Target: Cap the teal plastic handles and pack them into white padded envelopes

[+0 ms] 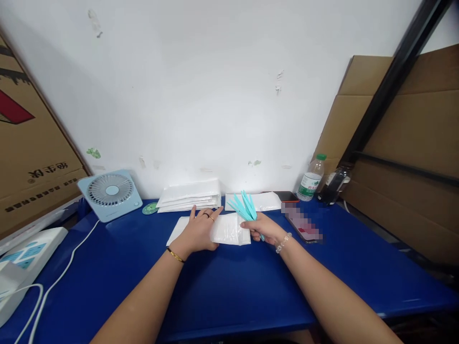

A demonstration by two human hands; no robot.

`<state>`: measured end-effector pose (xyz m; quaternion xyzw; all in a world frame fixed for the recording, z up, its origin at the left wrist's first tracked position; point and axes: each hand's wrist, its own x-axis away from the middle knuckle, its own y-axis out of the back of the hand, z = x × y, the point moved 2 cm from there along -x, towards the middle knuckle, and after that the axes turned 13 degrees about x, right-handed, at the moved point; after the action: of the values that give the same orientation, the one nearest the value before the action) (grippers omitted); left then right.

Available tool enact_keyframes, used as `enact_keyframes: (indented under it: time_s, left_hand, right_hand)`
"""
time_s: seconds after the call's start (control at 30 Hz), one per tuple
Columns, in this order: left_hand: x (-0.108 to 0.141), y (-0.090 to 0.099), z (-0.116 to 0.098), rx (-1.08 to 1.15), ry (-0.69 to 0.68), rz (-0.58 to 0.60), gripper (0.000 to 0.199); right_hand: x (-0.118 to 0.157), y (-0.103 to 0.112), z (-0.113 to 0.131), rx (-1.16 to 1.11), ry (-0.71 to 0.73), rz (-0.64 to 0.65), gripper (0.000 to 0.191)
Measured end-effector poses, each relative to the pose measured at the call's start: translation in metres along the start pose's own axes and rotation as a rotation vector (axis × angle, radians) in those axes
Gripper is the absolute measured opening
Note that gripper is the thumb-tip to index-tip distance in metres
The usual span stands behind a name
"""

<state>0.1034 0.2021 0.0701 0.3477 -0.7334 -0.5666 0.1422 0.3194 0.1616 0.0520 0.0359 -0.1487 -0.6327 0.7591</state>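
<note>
A white plastic-wrapped packet (229,230) lies flat on the blue table. My left hand (202,229) rests on its left part with the fingers spread, pressing it down. In my right hand (266,228) is a bunch of thin turquoise strips (244,206), fanned out toward the upper left. That hand's thumb sits at the packet's right end; whether it also grips the packet, I cannot tell. Behind my left hand stands a stack of white packets (190,193). Another white packet (267,201) lies flat behind the strips.
A light blue fan (111,195) stands at left beside a green disc (149,208). A power strip (32,263) with white cables is at the left edge. Two phones (303,222) (289,196), a water bottle (311,177) and a dark bottle (334,185) are at right.
</note>
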Motion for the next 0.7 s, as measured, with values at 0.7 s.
enact_keyframes:
  time_s: [0.7]
  left_hand:
    - [-0.002, 0.016, 0.007, 0.364, 0.017, -0.084, 0.057]
  right_hand:
    - [0.017, 0.016, 0.042, 1.714, 0.265, -0.301, 0.016]
